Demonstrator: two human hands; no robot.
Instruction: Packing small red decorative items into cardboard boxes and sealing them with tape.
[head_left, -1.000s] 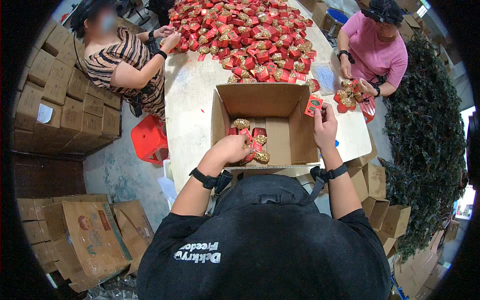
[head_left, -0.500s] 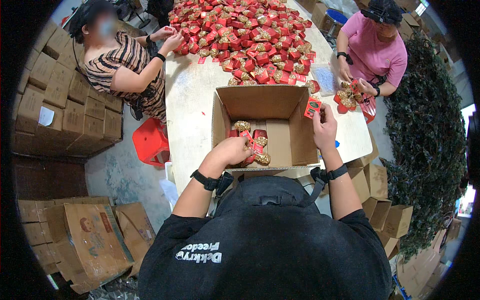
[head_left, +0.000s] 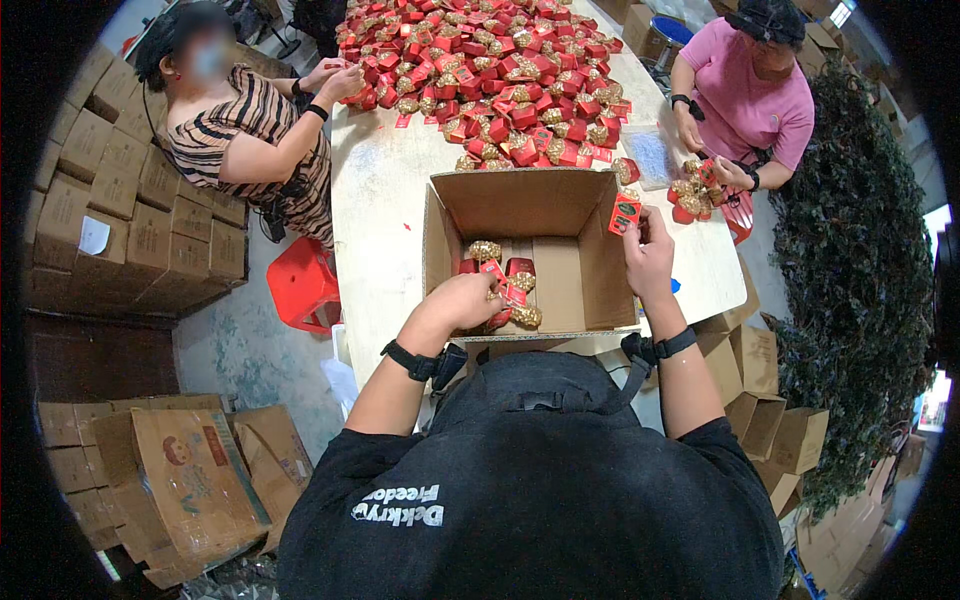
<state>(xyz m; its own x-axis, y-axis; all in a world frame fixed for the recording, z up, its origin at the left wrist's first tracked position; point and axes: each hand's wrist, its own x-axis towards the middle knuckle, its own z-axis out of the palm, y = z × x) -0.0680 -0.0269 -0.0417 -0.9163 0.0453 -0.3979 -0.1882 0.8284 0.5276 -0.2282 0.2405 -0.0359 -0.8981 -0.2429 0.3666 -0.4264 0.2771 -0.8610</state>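
Observation:
An open cardboard box (head_left: 508, 193) stands on the table in front of me. In its left part lie several red-and-gold ornaments (head_left: 522, 283), each with a red base and a knobbly gold top, with red tags among them. My left hand (head_left: 464, 302) reaches in over the near left side, its fingers closed on one of these ornaments and partly hiding it. At the box's right rim my right hand (head_left: 650, 250) pinches a small red card (head_left: 625, 213) with a dark green patch. The card is held upright beside the rim.
A large heap of red-and-gold ornaments (head_left: 500, 75) covers the far table (head_left: 385, 220). Co-workers sit left and right; the right one handles a cluster of ornaments (head_left: 690, 195). A red stool (head_left: 303, 283) stands left, stacked cartons (head_left: 140, 200) beyond it. Dark artificial foliage (head_left: 850, 270) rises at right.
My hands have hardly moved. The co-worker at right has bent the head lower, with small hand movements over the cluster. The left co-worker's hands have shifted slightly.

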